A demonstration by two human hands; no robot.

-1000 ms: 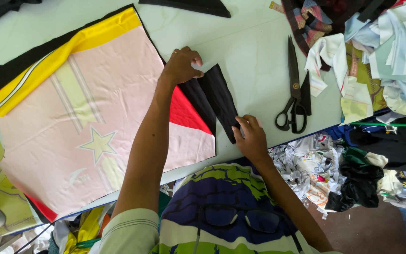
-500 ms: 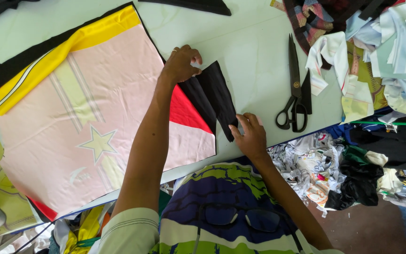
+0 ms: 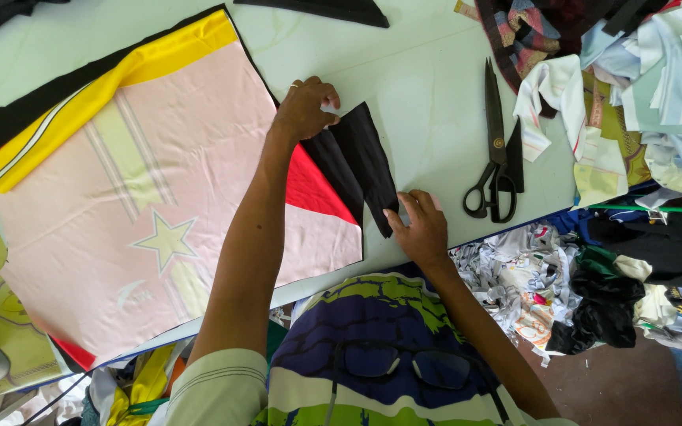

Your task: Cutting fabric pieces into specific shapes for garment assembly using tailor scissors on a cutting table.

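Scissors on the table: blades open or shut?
Shut. The black scissors lie flat on the table, blades together in one line, handles nearly touching, right of both hands.
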